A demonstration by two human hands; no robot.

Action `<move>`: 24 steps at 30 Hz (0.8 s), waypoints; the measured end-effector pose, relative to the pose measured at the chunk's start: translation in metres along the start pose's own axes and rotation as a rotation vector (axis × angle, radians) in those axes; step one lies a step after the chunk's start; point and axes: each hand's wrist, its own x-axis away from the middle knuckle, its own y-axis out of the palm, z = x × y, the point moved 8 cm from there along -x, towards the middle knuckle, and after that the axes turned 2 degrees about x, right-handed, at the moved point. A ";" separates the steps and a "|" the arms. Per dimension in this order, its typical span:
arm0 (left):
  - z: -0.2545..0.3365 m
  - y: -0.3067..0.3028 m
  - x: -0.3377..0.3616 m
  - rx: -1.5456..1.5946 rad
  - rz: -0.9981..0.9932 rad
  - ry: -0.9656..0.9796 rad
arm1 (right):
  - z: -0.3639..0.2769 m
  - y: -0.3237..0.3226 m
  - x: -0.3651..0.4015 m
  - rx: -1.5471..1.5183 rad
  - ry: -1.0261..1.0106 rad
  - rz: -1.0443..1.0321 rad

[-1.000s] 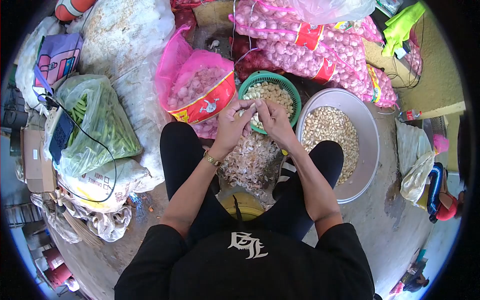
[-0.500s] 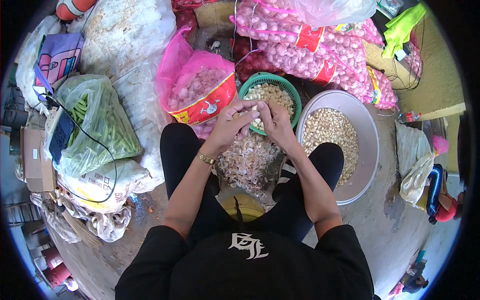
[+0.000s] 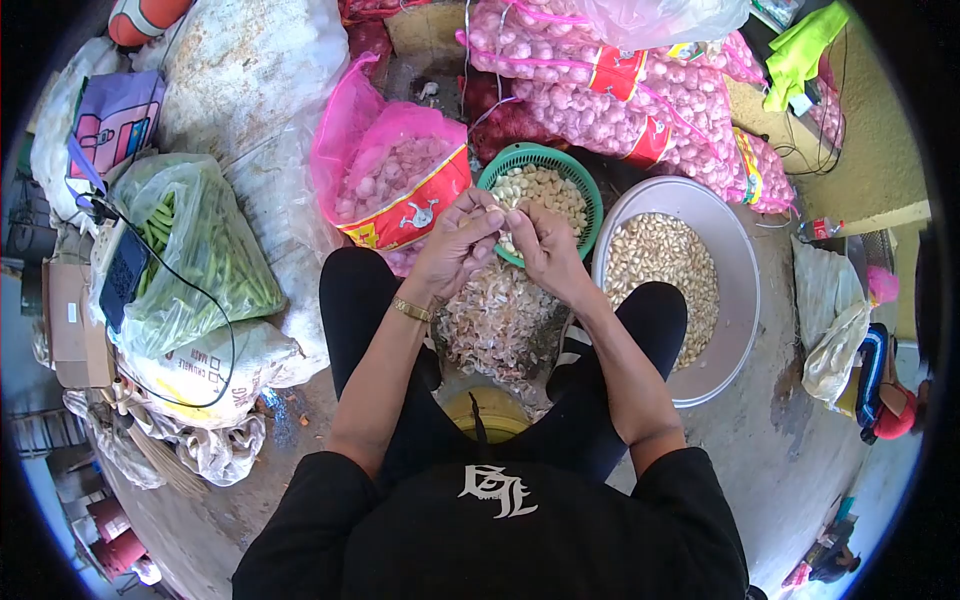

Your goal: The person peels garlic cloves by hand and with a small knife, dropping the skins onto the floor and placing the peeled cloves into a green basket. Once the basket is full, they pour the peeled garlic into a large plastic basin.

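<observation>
My left hand [image 3: 456,242], with a gold-toned watch on the wrist, is closed in a pinch on a garlic clove mostly hidden by the fingertips. Right beside it, my right hand [image 3: 546,252] pinches at the same clove with thumb and forefinger. Both hands are over the near edge of a green basket [image 3: 597,215] of pale peeled garlic cloves [image 3: 541,190]. Beneath them lies a heap of papery garlic skins [image 3: 495,320] on the floor. To the right, a large pale basin [image 3: 738,300] holds many unpeeled cloves [image 3: 662,265].
A pink mesh sack [image 3: 395,175] of garlic stands open at left of the basket. More full garlic sacks [image 3: 640,110] are piled behind. On the left, a clear bag of green pods [image 3: 215,255] lies by a phone [image 3: 124,277] with a cable. My knees flank the skins.
My fingertips have shifted slightly and the right hand has turned a little at the clove, which shows less now. The left hand has curled more. Basket, basin and sacks stay put.
</observation>
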 end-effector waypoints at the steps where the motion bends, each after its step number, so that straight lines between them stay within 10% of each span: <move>1: 0.002 0.002 0.001 0.066 -0.012 -0.014 | 0.000 0.000 0.001 -0.002 0.002 0.003; 24: 0.001 -0.013 0.009 0.130 0.016 -0.128 | -0.014 0.000 0.008 0.186 -0.070 -0.099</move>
